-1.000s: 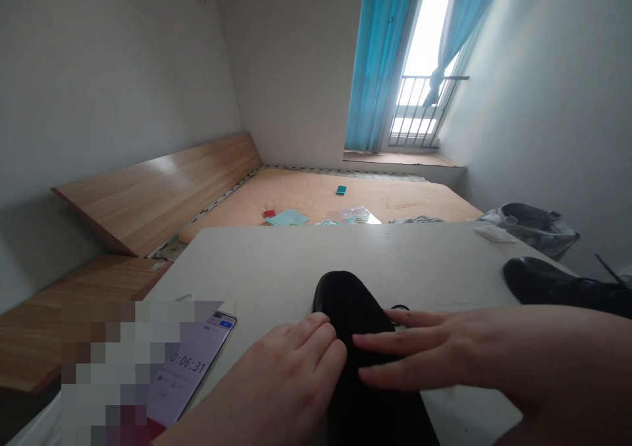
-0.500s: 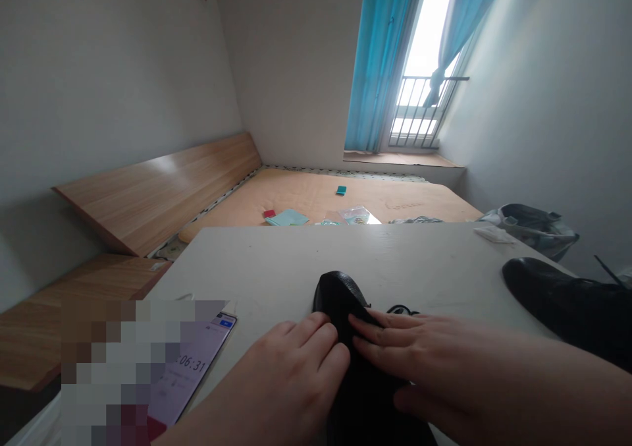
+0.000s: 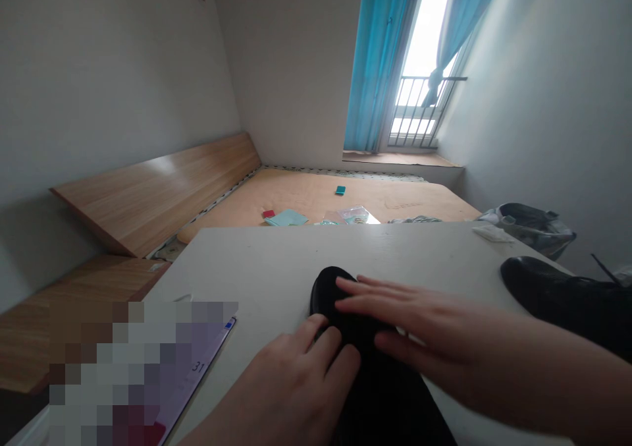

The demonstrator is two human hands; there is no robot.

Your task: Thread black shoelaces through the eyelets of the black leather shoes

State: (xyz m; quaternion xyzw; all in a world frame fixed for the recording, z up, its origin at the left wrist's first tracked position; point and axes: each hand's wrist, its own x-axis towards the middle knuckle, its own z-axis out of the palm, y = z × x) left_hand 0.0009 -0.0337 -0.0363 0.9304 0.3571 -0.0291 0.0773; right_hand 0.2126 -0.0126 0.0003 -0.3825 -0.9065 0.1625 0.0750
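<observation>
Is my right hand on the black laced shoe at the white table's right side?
No, your right hand is over the black round-toed shoe in the middle, apart from the black laced shoe.

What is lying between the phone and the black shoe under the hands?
The head view shows the left hand between the phone and the black shoe, and a strip of white tabletop between hand and phone.

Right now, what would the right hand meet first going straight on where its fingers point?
Most likely the black shoe's toe: the right hand's fingers overlap it in view, though whether they touch is unclear. Past its edge shows the white table.
</observation>
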